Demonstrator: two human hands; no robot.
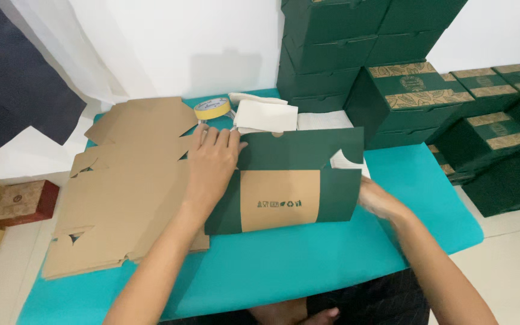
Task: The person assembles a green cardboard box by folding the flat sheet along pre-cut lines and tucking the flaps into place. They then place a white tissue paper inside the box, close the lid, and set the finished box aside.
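Observation:
A dark green cardboard box (299,153) with a tan panel lies partly folded on the teal table (308,265), its near side turned up toward me. My left hand (212,162) grips the box's upper left corner, fingers curled over the edge. My right hand (377,198) is at the box's right end, its fingers partly hidden behind the panel and blurred. White paper (344,159) shows inside the box at the upper right.
Flat brown cardboard blanks (121,180) lie stacked on the left. A roll of yellow tape (212,108) and white paper sheets (266,115) sit at the back. Finished green boxes (410,96) are stacked behind and on the floor at right. A small red-brown box (25,201) sits at far left.

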